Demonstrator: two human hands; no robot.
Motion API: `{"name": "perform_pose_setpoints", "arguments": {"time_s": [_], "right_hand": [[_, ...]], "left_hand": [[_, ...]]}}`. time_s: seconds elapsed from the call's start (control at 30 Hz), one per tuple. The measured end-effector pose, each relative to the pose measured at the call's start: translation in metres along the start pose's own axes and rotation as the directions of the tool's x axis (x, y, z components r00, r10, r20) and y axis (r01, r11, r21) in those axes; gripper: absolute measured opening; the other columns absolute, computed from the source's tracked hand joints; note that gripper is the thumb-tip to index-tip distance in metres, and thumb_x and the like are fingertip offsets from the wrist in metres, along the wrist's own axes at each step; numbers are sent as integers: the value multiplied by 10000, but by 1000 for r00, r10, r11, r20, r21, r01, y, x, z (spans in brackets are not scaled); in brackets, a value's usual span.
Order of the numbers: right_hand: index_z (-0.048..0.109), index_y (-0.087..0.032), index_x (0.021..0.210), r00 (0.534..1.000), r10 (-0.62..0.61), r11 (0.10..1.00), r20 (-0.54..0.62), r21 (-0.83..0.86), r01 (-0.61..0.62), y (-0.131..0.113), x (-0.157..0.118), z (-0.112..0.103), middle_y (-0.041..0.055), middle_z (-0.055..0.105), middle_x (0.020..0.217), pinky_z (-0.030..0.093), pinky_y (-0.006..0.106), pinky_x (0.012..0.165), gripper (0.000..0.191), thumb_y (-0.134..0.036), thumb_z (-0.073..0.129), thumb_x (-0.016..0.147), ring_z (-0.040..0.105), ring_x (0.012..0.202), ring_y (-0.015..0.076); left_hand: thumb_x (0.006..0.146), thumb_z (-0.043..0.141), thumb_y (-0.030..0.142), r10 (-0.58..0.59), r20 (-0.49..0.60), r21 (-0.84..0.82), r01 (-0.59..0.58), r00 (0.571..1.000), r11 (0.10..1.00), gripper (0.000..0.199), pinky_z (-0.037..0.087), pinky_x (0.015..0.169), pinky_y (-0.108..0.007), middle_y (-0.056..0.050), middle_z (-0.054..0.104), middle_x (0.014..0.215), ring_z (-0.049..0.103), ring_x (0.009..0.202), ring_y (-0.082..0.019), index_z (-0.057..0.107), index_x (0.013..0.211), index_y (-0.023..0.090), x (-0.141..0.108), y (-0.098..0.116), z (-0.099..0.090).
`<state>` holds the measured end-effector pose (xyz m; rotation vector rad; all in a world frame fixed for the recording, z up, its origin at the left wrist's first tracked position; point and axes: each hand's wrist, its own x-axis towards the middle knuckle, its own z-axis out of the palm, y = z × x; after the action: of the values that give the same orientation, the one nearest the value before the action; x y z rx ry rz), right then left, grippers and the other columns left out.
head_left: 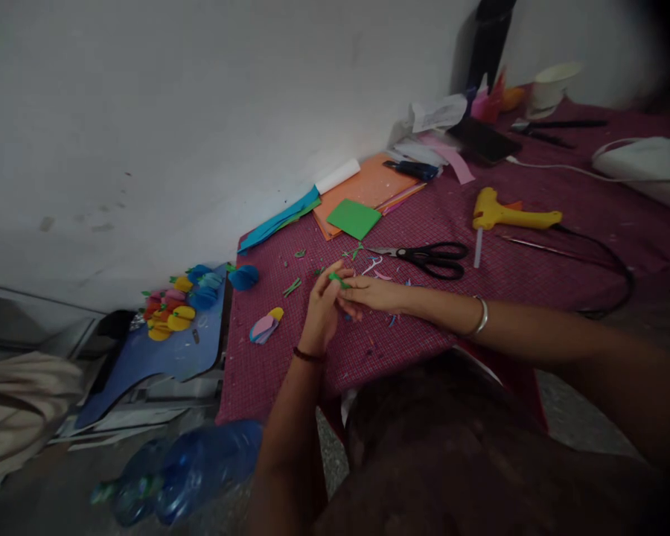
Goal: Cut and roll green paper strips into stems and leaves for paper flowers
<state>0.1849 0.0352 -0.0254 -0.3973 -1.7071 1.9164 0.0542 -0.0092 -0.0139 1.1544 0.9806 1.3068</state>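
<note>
Centre stage in the head view: a small green piece (339, 281), just below the middle of the frame, right where both hands meet. Left hand (322, 313) comes up from the bottom, fingers partly curled, thumb and fingertips closed lightly about that piece. Right hand (371, 292) reaches across from the lower right, fingers bent, tips up against it; whether they truly pinch it, I cannot tell, the fingers overlap so much. A two-sided hold, probably because something so small needs steadying!

Just right of centre, black-handled scissors (432, 258) lie down, loops to the right, blades among trimmings (374, 266), perhaps parked there to leave both hands free. Above them, a green paper square (353, 218) sits on orange sheets (377, 182), within easy reach. Out at the right, a yellow glue gun (494, 212) stands apart on the checked cloth (257, 383), possibly to keep its nozzle off the paper. And lower left of centre, petal-like cutouts (264, 327) overlap in a pile, with colourful paper shapes (182, 316) grouped on a blue board (184, 353) farther left, maybe to keep them out of the scraps.
</note>
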Motion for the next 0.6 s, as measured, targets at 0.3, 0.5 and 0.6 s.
{"name": "perform_pose_setpoints", "arguments": {"time_s": [0.3,0.5,0.6], "right_hand": [[606,-155,1020,999,-50,432,10,-901,31,-35,-40,-51,91,662,983,468,348,816,222,-267,461,895,616,876,200],[602,-131,1171,950,-17,-142,-312,-940,-311,-49,-109,-114,161,631,1088,463,382,802,353,-260,482,866,623,954,281],[586,-157,1231,946,36,-176,-324,-933,-313,-42,-111,-124,152,648,1060,471,353,721,430,-256,521,818,642,907,279]], "left_hand": [[861,560,450,28,-192,63,-16,981,998,322,517,715,-236,-36,649,796,602,696,-92,599,782,140,6,3,-15],[748,699,433,-226,-61,16,227,972,974,318,281,385,-166,105,332,457,284,378,-39,573,807,148,12,17,-62],[709,750,410,-236,-30,27,237,971,971,352,207,381,-153,112,306,477,240,388,-24,594,858,132,8,13,-64]]}}
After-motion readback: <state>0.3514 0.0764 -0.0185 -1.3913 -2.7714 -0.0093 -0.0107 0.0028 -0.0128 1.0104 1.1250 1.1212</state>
